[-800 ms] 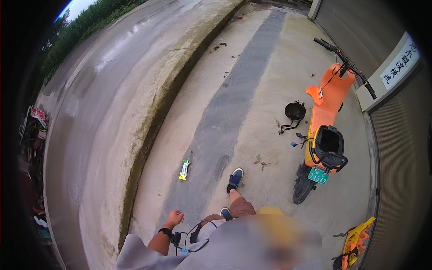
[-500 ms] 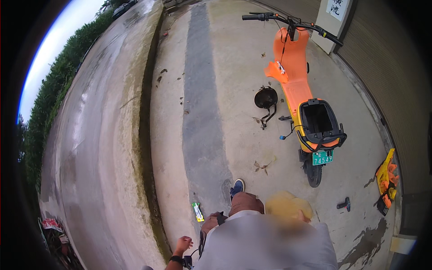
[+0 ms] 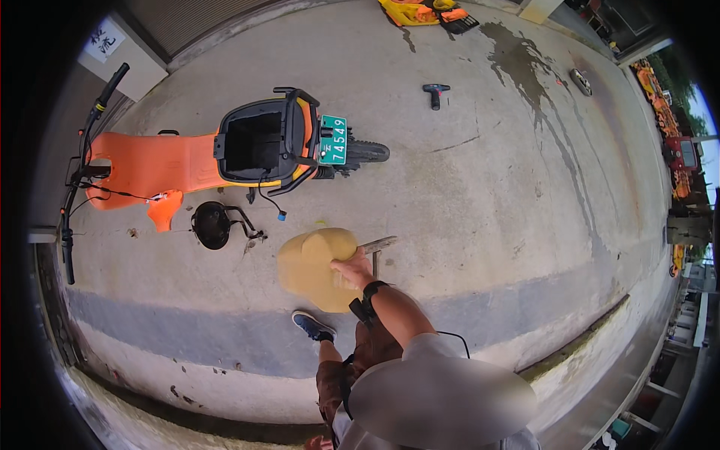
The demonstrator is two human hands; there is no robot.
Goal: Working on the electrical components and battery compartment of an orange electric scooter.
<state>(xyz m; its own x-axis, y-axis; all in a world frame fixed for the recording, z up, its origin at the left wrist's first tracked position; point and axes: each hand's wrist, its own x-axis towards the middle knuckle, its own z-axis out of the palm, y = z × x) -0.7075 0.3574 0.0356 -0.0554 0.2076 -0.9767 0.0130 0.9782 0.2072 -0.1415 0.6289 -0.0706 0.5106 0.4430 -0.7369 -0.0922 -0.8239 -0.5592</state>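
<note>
My right hand (image 3: 351, 270), with a dark band on its wrist, is closed on the edge of a tan, rounded, padded-looking object (image 3: 304, 270); its exact kind does not show. From behind it juts a grey wooden bar (image 3: 377, 244). At the lower edge my left hand (image 3: 319, 443) shows only in part, its fingers loosely apart and apparently holding nothing. My blue shoe (image 3: 313, 327) stands just below the tan object. Beyond it is an orange scooter (image 3: 157, 161) with its black storage box (image 3: 255, 142) uncovered. A black, bowl-shaped part (image 3: 212, 225) on a bracket lies beside the scooter.
A cordless drill (image 3: 434, 94) lies on the concrete. Yellow and orange panels (image 3: 420, 13) lie near the wall at the back. A wet streak (image 3: 525, 67) crosses the floor at the upper right. Along the bottom runs a raised concrete edge (image 3: 202, 397).
My view has swung round to the right, so the scooter now lies across the left side. My right hand and the tan object are now out in front of me.
</note>
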